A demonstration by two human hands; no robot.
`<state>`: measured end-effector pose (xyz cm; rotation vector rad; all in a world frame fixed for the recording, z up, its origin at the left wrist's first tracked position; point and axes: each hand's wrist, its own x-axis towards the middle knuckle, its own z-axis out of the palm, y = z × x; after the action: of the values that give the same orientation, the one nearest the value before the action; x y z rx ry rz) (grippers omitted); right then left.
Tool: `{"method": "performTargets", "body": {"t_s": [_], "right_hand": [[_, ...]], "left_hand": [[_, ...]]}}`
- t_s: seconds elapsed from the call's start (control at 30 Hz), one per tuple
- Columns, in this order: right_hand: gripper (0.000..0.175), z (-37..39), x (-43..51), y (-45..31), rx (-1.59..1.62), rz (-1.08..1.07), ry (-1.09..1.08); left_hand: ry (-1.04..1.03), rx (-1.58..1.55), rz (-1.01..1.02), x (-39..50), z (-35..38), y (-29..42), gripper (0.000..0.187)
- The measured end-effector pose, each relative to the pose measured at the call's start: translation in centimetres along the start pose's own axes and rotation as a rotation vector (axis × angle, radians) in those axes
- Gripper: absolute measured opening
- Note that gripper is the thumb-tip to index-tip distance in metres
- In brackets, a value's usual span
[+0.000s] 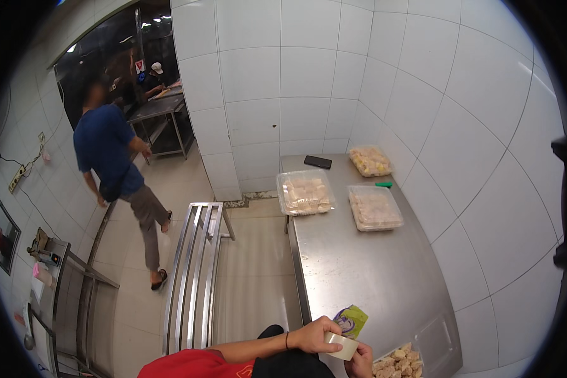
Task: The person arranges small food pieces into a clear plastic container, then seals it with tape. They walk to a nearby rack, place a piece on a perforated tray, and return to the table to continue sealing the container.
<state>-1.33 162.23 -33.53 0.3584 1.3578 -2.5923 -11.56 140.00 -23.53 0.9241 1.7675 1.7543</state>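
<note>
A roll of pale adhesive tape (341, 346) is between my two hands over the near part of a stainless steel table (359, 264). My left hand (317, 334) grips the roll from the left. At its right side my right hand (360, 361) touches the tape, with its fingertips partly hidden; whether it grips the roll or a loose end is unclear. Just beyond my hands lies a green and purple printed packet (357, 319). An open clear plastic tray of pale food chunks (399, 363) sits to the right, cut off by the picture's lower edge.
Closed clear plastic boxes of food chunks (306, 191) (375, 208) (370, 159) stand at the table's far end, near a black phone (318, 162) and a green object (383, 184). A slatted metal bench (193, 274) is at left. A person (108, 151) walks beyond it; another person (156, 80) is farther back.
</note>
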Motion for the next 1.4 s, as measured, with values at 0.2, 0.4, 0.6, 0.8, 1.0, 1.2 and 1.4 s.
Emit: {"method": "performTargets", "body": {"t_s": [0.2,0.4,0.6,0.8,1.0,1.2,1.4], "right_hand": [[0.021,0.1,-1.0,0.5,0.137,0.082,-0.078],[0.021,1.7,-1.4,0.8,0.243,0.132,-0.154],[0.029,2.1,-1.5,1.8,0.231,0.126,-0.151],[0.038,1.8,-1.5,3.6,0.331,0.200,-0.199],[0.013,3.0,-4.3,2.2,0.398,0.240,-0.053],[0.020,4.5,-5.4,-2.6,0.610,-0.124,-0.210],[0.032,5.3,-3.5,-1.1,0.026,0.120,0.020]], "left_hand": [[-0.021,-0.168,-0.010,-0.2,-0.2,0.9,0.029],[-0.038,-0.154,0.030,-0.3,-0.7,0.4,0.031],[-0.055,-0.248,0.037,0.0,-0.1,-0.4,0.032],[-0.098,-0.249,0.039,-0.1,0.0,-0.1,0.028],[-0.114,-0.265,0.012,-0.1,-0.6,0.9,0.027],[0.013,0.122,-0.035,-0.2,-4.5,1.7,0.027],[-0.030,-0.200,0.016,0.6,-1.9,1.3,0.026]]}}
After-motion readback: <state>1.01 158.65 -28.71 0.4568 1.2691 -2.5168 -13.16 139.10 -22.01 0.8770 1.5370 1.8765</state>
